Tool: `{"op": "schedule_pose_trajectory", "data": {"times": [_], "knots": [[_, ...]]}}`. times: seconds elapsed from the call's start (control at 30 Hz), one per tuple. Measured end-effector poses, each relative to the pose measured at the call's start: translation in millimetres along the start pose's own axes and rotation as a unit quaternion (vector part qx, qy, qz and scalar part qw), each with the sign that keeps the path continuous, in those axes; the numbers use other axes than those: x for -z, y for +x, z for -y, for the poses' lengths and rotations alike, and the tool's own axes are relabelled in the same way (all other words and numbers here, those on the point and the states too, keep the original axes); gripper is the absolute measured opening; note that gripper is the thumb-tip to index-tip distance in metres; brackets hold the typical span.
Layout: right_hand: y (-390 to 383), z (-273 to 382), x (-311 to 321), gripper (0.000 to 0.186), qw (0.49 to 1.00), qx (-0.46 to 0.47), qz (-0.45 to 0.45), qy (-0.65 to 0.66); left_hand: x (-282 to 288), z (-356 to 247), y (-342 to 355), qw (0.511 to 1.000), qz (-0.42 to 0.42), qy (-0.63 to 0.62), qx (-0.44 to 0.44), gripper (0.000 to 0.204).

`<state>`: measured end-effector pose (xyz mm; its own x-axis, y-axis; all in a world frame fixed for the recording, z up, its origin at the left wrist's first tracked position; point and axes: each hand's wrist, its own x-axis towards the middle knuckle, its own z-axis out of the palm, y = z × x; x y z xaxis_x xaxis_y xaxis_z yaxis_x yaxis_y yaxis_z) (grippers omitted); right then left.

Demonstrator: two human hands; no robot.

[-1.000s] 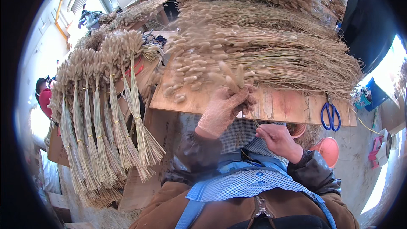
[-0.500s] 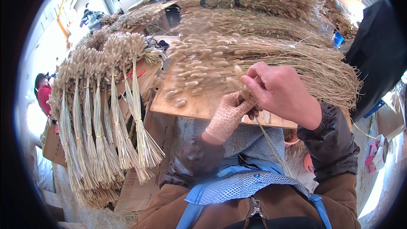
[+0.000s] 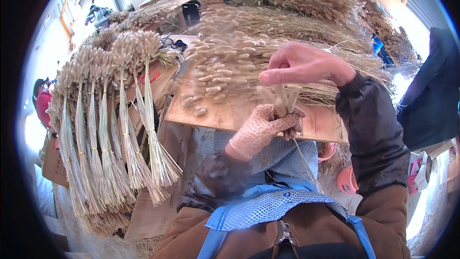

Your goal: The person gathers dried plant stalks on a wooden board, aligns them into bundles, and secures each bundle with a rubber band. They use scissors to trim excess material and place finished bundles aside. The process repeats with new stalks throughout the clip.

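Several grass heads (image 3: 291, 100) are poking up from the gloved left hand (image 3: 264, 127), whose fingers (image 3: 286, 123) are clasping their stems (image 3: 305, 161) by the worktop (image 3: 211, 115); the right hand (image 3: 306, 64) is hovering curled above, its hold unclear.

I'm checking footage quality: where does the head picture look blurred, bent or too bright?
Head view throughout: some grass heads above the gloved left hand look smeared; glare whitens a floor strip at lower right; edges curve toward the black rim.
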<state>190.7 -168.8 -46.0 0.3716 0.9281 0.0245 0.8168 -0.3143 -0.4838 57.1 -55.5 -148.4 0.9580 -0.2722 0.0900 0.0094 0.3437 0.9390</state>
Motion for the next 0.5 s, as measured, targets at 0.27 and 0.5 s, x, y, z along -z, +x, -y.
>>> {"op": "schedule_pose_trajectory", "data": {"times": [0.27,0.5], "knots": [[17,11,-6,0.047,0.980,0.044,0.143,0.132,-1,-5,2,0.998,0.057,-0.006,-0.016,0.025],[18,13,-10,0.037,0.963,0.033,0.210,0.165,-4,-8,1,0.997,0.063,0.036,-0.001,0.029]]}}
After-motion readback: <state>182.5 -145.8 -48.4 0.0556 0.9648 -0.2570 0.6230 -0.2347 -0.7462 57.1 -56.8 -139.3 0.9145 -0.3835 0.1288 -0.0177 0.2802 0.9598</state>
